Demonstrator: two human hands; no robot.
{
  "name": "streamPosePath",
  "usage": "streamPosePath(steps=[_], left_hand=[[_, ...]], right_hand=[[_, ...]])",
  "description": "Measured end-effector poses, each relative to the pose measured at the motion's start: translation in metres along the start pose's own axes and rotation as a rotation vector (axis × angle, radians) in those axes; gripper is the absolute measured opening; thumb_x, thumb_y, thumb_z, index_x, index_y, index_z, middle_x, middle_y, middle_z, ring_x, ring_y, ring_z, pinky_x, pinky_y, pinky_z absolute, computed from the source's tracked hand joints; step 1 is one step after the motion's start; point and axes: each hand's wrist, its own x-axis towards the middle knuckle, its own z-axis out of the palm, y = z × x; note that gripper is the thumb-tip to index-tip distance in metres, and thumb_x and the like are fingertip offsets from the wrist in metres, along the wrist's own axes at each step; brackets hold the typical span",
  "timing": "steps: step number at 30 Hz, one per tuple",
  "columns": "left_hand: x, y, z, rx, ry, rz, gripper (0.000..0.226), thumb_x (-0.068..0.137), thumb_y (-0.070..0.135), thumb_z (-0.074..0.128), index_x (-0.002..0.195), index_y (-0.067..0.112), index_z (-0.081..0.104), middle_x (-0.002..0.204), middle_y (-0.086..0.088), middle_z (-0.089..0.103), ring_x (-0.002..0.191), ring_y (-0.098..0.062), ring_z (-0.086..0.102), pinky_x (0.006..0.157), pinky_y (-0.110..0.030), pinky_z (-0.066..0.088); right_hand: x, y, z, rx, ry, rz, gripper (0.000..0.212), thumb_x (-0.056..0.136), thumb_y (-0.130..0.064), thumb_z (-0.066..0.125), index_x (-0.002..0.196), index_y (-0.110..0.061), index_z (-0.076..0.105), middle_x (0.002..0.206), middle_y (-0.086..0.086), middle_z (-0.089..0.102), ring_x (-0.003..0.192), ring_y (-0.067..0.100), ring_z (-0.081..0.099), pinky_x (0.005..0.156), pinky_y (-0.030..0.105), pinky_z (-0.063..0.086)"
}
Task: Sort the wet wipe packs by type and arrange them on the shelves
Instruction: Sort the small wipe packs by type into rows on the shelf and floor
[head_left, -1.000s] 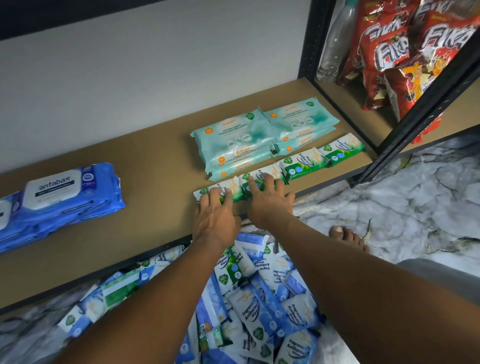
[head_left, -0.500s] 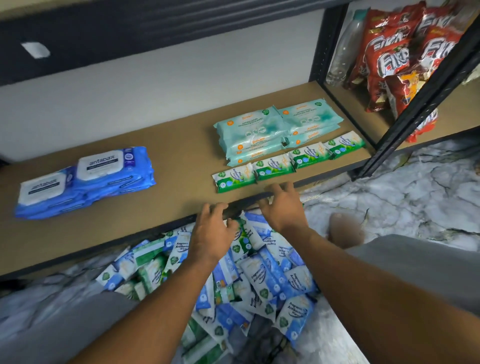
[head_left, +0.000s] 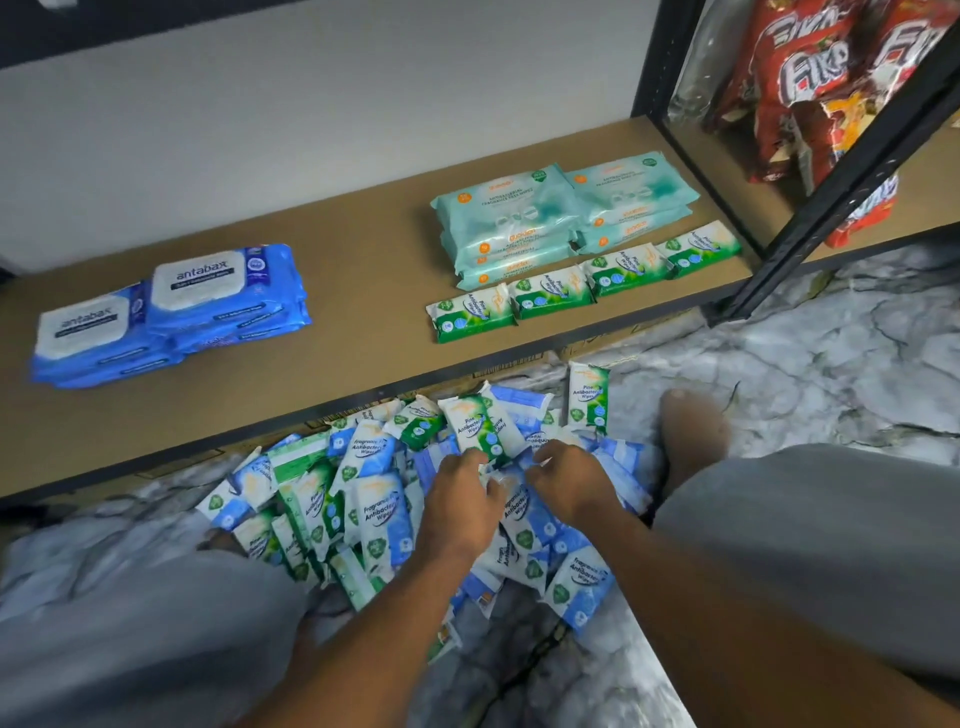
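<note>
Hands — left (head_left: 460, 506), right (head_left: 571, 486) — now in pile (head_left: 374, 499)

- Brown shelf board (head_left: 363, 270): two stacks of teal packs (head_left: 561, 218) lie side by side towards its right end.
- Row of four green packs (head_left: 582, 283): just in front of the teal packs, along the front edge.
- Stacked blue packs (head_left: 171, 312): well left of the teal packs.
- Marble floor (head_left: 831, 364): a heap of small green and blue packs (head_left: 374, 499) lies below and in front of the teal packs.
</note>
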Motion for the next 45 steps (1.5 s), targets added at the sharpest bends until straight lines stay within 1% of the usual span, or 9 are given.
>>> streamPosePath(steps=[4,9,12,21,27,33,37,41,45], left_hand=[[0.031,0.009,0.010,0.030,0.026,-0.013,0.047,0.094,0.025,0.055,0.141,0.020,0.049,0.141,-0.010,0.044,0.118,-0.027,0.055,0.089,-0.037,0.049],[0.065,0.015,0.019,0.140,-0.023,-0.096,0.052,0.098,0.027,0.052,0.148,0.022,0.041,0.154,-0.022,0.023,0.139,-0.037,0.032,0.105,-0.045,0.043],[0.082,0.013,0.026,0.208,-0.028,-0.119,0.051,0.098,0.027,0.051,0.148,0.022,0.041,0.146,-0.027,0.030,0.130,-0.041,0.039,0.106,-0.045,0.040],[0.101,0.010,0.044,0.322,0.014,-0.150,0.050,0.095,0.028,0.057,0.142,0.025,0.041,0.136,-0.025,0.035,0.120,-0.042,0.042,0.101,-0.044,0.039],[0.094,0.015,0.042,0.151,0.047,-0.075,0.046,0.081,0.000,0.065,0.119,0.019,0.049,0.127,-0.014,0.025,0.089,-0.038,0.056,0.080,-0.039,0.049],[0.087,0.011,0.033,0.094,0.007,0.002,0.047,0.088,0.016,0.062,0.133,0.025,0.051,0.124,-0.012,0.049,0.110,-0.034,0.052,0.093,-0.043,0.046],[0.073,0.011,0.019,-0.013,0.046,-0.004,0.036,0.094,0.017,0.054,0.129,0.025,0.054,0.123,-0.006,0.049,0.095,-0.027,0.055,0.077,-0.034,0.043],[0.066,0.009,0.009,-0.051,0.017,0.008,0.033,0.095,0.014,0.054,0.126,0.027,0.054,0.122,-0.007,0.048,0.088,-0.023,0.052,0.073,-0.030,0.041],[0.059,0.007,0.003,-0.076,-0.012,0.033,0.033,0.097,0.016,0.052,0.127,0.030,0.055,0.122,-0.006,0.050,0.080,-0.016,0.052,0.069,-0.025,0.037]], right_hand=[[0.022,0.002,-0.001,0.065,0.021,0.016,0.021,0.090,-0.029,0.057,0.106,-0.018,0.065,0.095,0.013,0.070,0.083,0.030,0.067,0.073,0.038,0.056],[0.057,0.013,-0.021,-0.046,0.190,0.028,0.029,0.093,-0.030,0.057,0.115,-0.013,0.066,0.112,0.017,0.062,0.105,0.036,0.059,0.085,0.036,0.049],[0.080,0.023,-0.032,-0.114,0.256,0.095,0.038,0.094,-0.036,0.054,0.127,-0.019,0.062,0.121,0.018,0.050,0.113,0.039,0.049,0.093,0.042,0.045],[0.122,0.046,-0.031,-0.171,0.079,0.240,0.052,0.098,-0.038,0.048,0.148,-0.039,0.036,0.143,0.014,0.033,0.127,0.038,0.039,0.106,0.046,0.035],[0.126,0.042,-0.022,-0.130,0.155,0.243,0.051,0.091,-0.021,0.056,0.140,-0.025,0.041,0.126,0.018,0.042,0.114,0.039,0.047,0.098,0.045,0.043],[0.114,0.034,-0.028,-0.030,0.138,0.335,0.038,0.091,-0.033,0.058,0.125,-0.017,0.050,0.124,0.020,0.047,0.114,0.038,0.046,0.094,0.040,0.043],[0.105,0.026,-0.030,0.046,0.194,0.374,0.022,0.095,-0.021,0.046,0.106,-0.009,0.061,0.116,0.014,0.062,0.105,0.029,0.054,0.079,0.031,0.040],[0.095,0.026,-0.036,0.248,0.193,0.450,0.034,0.093,-0.019,0.050,0.122,-0.004,0.060,0.124,0.016,0.061,0.116,0.032,0.058,0.090,0.035,0.046],[0.090,0.017,-0.040,0.353,0.201,0.440,0.034,0.093,-0.025,0.054,0.120,-0.007,0.063,0.124,0.013,0.063,0.113,0.031,0.060,0.088,0.031,0.046]])
